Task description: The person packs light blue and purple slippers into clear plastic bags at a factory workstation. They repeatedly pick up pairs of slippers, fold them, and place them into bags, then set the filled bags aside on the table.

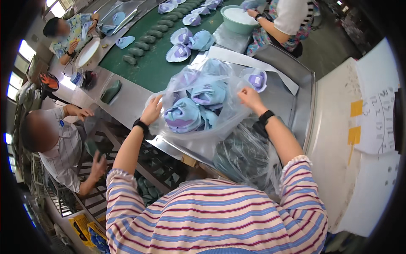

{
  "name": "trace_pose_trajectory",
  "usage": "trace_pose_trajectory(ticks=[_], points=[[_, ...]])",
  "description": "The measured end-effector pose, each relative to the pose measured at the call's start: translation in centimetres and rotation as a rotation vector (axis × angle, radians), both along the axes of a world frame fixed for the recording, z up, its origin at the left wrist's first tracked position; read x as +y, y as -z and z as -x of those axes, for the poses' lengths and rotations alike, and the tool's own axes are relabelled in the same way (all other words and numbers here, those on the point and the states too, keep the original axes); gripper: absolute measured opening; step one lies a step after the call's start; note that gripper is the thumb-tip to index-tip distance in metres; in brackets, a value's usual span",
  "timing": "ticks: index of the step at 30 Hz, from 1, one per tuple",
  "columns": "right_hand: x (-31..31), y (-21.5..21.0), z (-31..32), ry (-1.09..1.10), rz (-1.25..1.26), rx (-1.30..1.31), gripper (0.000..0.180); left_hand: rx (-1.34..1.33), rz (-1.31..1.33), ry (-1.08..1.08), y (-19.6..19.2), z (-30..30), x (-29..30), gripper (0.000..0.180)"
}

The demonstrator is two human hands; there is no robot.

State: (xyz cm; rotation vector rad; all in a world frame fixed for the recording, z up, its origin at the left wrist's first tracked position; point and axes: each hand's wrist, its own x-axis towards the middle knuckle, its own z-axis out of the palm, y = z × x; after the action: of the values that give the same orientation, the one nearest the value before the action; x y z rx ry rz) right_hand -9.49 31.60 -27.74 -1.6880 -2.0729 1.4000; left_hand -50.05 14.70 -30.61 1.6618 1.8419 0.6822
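A clear plastic bag (230,120) stands wide-mouthed on the metal table in front of me, filled with several light blue and lilac shoe uppers (210,91). At its left rim, my left hand (153,111) is closed on the plastic. My right hand (250,100) pinches the opposite side of the rim, with its fingertips pressed together. Just beyond the right hand lies a single shoe upper (257,80) with a lilac lining, outside the bag.
A green conveyor belt (139,74) carries shoe uppers (178,53) and rows of dark green shoe lasts (148,39). Another bag of dark items (243,148) sits below my right forearm. Co-workers are at the left and far right; basins (241,27) stand beside the belt.
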Motion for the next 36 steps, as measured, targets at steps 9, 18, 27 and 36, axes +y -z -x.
trace_pose_trajectory(ticks=[9,18,27,36], points=[[7.6,-5.2,-1.6,0.035,0.318,0.057,0.077,-0.299,0.238,0.129,2.4,-5.0,2.0,0.059],[-0.7,-3.3,-1.6,-0.272,-0.51,-0.331,0.027,-0.078,-0.156,0.065,-6.3,-6.7,-2.7,0.045],[-9.5,-3.8,10.6,-0.496,0.007,-0.165,0.108,0.019,0.401,0.331,-3.6,-10.9,0.6,0.103],[-14.1,-0.2,9.6,-0.381,-0.038,-0.134,0.116,0.011,0.327,0.203,-0.6,-10.3,-5.9,0.1]])
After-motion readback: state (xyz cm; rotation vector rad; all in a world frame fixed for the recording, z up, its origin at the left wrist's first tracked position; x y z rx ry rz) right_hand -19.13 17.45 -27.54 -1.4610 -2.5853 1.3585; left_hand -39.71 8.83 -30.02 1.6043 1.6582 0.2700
